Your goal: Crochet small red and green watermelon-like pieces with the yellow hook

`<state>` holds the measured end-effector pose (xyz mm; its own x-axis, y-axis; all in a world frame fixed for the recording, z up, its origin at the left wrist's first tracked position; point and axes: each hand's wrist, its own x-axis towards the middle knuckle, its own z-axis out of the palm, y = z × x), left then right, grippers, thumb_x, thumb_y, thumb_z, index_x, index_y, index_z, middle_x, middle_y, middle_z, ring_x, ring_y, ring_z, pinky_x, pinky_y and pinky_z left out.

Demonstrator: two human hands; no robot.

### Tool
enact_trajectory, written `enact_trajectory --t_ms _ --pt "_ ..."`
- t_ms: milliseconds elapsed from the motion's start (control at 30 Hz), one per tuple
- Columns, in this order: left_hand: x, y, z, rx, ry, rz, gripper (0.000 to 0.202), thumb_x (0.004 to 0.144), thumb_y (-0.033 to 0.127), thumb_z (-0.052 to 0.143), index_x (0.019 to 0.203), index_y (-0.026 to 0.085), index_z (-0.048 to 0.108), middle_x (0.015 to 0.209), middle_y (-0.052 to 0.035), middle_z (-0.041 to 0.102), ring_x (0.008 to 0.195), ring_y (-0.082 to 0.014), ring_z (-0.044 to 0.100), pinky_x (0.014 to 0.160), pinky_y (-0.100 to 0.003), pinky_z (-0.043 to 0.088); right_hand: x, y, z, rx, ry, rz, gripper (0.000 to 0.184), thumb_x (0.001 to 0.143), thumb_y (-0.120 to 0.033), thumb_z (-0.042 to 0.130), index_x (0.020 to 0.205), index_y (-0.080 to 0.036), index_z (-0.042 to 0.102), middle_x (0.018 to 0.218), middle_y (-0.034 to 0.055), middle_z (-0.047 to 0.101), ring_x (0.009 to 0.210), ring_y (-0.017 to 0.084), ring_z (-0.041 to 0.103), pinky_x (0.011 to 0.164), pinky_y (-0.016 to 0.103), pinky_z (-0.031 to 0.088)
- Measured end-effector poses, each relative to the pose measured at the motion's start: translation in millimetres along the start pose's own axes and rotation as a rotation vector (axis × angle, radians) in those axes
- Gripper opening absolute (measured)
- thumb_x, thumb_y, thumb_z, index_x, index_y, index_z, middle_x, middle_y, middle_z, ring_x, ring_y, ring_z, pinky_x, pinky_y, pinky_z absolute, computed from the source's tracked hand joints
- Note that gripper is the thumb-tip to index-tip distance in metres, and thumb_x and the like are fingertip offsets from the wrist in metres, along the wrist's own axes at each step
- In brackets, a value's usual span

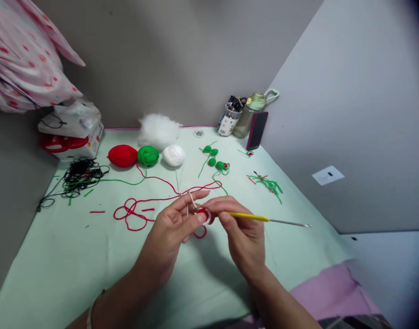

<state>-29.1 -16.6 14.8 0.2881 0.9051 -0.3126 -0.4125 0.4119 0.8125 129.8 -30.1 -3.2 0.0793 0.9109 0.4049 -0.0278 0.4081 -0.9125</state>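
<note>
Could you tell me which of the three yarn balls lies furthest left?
The red ball, at the row's left end; the green ball sits in the middle and the white ball on the right.

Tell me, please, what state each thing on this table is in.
Left hand: pinching red piece.
Right hand: gripping hook.
Red ball: wound, strand trailing loose.
Black yarn: tangled.
Bottle: upright, lid on.
Phone: propped upright.
</note>
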Motion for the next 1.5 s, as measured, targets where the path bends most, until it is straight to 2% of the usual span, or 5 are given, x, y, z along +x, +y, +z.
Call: enact_trajectory --t_ms 533,767,900,1333,1500 --pt "-5.0 0.5 1.5 -0.012 -0.061 0.014 0.038 0.082 0.028 0.088 0.119 0.029 0.082 0.084 0.0005 0.067 0.08 -0.0134 0.062 0.076 -0.025 0.05 -0.2 -1.6 1.1 0.081 -0.028 0.05 0.017 0.104 -0.027 0.064 0.105 -0.029 0.081 0.095 0.0041 0.076 0.08 0.016 0.069 0.069 0.029 0.058" --pt "-3.4 -1.9 1.0 -0.165 -0.034 -0.093 0.044 0.081 0.028 0.089 0.124 0.023 0.08 0.06 0.0072 0.052 0.058 -0.0076 0.043 0.066 -0.02 0.045 -9.4 -7.8 -0.1 -0.484 -0.073 -0.34 0.033 0.1 -0.01 0.065 0.122 -0.029 0.079 0.111 0.008 0.075 0.096 0.02 0.072 0.079 0.033 0.061" --pt "1.5 0.5 -1.3 -0.273 -0.044 -0.145 0.036 0.083 0.024 0.086 0.118 0.019 0.083 0.058 0.0099 0.048 0.052 -0.004 0.03 0.079 -0.022 0.049 -3.5 -7.0 -4.1 -0.161 0.058 -0.159 0.024 0.104 -0.016 0.06 0.111 -0.027 0.081 0.094 0.0038 0.073 0.078 0.016 0.069 0.07 0.03 0.058" --pt "-30.7 9.6 3.6 0.702 0.052 0.717 0.044 0.084 0.012 0.078 0.115 0.042 0.081 0.08 0.0062 0.073 0.071 -0.0163 0.063 0.117 -0.048 0.036 -8.0 -20.8 -2.5 0.293 -0.16 0.055 0.018 0.104 -0.032 0.066 0.111 -0.03 0.082 0.1 0.0046 0.07 0.076 0.013 0.065 0.065 0.028 0.055" --pt "-21.8 3.8 5.4 0.272 0.086 0.263 0.049 0.084 0.026 0.084 0.131 0.037 0.075 0.09 0.0032 0.068 0.074 -0.0137 0.062 0.079 -0.029 0.054 -7.1 -17.3 2.4 0.195 -0.062 0.027 0.018 0.104 -0.028 0.066 0.11 -0.031 0.083 0.096 0.0037 0.069 0.076 0.012 0.065 0.065 0.026 0.056"
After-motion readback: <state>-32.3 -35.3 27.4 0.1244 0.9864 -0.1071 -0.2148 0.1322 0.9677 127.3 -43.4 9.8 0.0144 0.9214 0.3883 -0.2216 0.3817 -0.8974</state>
